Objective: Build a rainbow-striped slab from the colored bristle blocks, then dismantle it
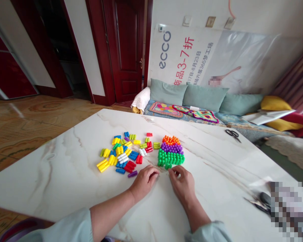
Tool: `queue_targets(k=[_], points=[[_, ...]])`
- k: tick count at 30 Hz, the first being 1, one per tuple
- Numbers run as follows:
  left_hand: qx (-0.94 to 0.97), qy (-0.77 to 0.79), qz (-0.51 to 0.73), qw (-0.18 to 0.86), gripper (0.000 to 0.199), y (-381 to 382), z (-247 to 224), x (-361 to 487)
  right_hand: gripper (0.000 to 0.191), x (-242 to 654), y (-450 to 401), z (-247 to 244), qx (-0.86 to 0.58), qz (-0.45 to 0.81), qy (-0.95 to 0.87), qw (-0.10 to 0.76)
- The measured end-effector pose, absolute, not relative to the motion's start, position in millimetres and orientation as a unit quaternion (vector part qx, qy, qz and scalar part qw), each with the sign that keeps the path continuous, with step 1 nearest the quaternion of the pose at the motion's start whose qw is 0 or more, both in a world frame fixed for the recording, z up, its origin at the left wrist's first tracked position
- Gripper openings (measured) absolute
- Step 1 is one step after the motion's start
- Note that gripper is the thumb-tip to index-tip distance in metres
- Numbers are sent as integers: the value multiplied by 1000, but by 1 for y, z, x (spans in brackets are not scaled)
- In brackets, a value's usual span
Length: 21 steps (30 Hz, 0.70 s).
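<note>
My left hand rests low over the white marbled table, its fingers curled together. What they hold, if anything, is hidden. My right hand is closed in a pinch, thumb and forefinger meeting at the front edge of a small green plastic block with rounded tips. That block juts out from a tight cluster of upright blocks: green rows nearest me, purple behind, orange farthest. Left of the cluster lies a loose scatter of yellow, blue, red, white and lime-green blocks.
Scissors lie near the table's far right edge, and a second black-handled pair lies nearer me on the right, beside a blurred-out item. A sofa with grey-green cushions stands beyond the table.
</note>
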State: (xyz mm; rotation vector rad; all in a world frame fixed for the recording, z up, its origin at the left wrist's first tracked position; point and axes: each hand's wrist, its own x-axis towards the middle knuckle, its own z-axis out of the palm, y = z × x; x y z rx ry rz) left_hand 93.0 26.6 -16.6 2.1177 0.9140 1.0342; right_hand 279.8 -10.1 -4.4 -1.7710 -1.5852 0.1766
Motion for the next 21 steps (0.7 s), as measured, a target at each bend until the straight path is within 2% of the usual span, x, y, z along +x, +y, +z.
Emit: queue_targets(k=[6, 21], points=[[799, 343, 389, 303, 17, 27, -17, 93, 23, 275, -9, -4, -643, 111, -665, 363], [801, 342, 391, 300, 18, 27, -16, 93, 23, 274, -8, -8, -655, 95, -662, 351]])
